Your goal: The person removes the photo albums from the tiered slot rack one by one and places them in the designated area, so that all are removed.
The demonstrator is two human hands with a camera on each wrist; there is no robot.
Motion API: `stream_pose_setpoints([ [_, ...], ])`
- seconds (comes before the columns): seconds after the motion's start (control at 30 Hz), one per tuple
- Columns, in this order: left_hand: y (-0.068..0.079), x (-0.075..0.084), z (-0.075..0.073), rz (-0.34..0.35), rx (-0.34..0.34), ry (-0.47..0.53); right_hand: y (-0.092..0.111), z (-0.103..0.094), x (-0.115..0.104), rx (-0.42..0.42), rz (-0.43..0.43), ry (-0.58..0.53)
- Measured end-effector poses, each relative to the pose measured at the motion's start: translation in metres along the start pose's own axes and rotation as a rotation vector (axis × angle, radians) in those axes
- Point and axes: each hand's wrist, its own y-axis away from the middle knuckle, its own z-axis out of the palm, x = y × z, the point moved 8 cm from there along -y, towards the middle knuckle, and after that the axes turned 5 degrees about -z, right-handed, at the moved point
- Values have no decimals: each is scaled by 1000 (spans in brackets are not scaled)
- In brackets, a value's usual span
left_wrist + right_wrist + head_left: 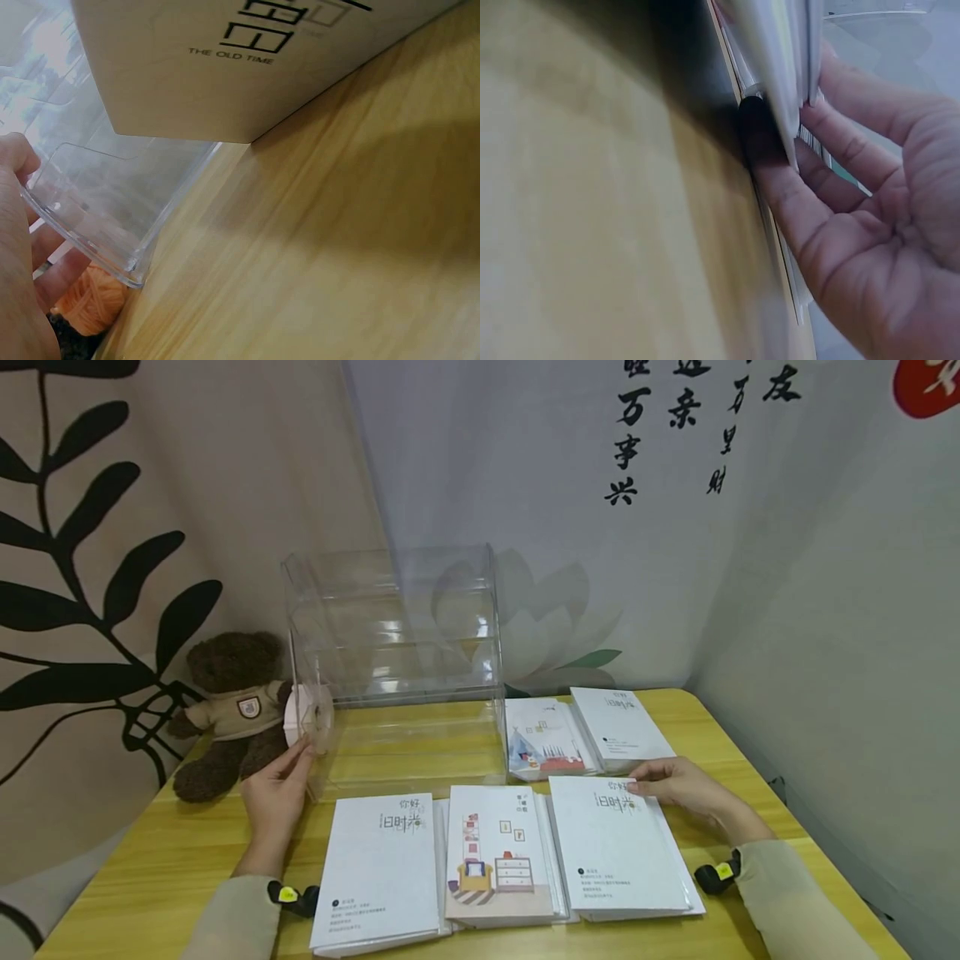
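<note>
My left hand (279, 802) grips the front edge of a clear plastic rack (420, 747), thumb on one side of its wall and fingers on the other in the left wrist view. At the right, my right hand (686, 789) holds the top right edge of a white book (615, 852), thumb on the cover; fingers (795, 202) reach under its pages in the right wrist view. Beside it on the table lie an illustrated book (495, 852) and another white book (375, 872), each on top of others.
Behind the front row lie an illustrated book (543, 739) and a white book (622, 727). A brown teddy bear (236, 710) sits left of the rack, near a white round object (306, 706). Orange yarn (94, 300) shows beyond my left fingers.
</note>
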Motion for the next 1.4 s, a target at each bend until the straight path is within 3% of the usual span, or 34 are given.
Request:
stream_pose_setpoints([
  [0.3, 0, 0, 0, 10, 3, 3, 2, -14, -6, 125, 14, 184],
  [0.63, 0, -1, -2, 18, 5, 9, 5, -10, -14, 77, -73, 117],
  [0.87, -1, -1, -1, 16, 4, -4, 6, -10, -23, 124, -144, 100],
  [1.07, 1, -2, 0, -9, -4, 9, 8, -10, -29, 136, -145, 142],
  [1.23, 2, -4, 0, -11, 0, 16, 10, -8, -49, 146, -186, 168],
  [1.4, 0, -4, -1, -2, 5, 3, 7, -1, -86, 167, -262, 189],
])
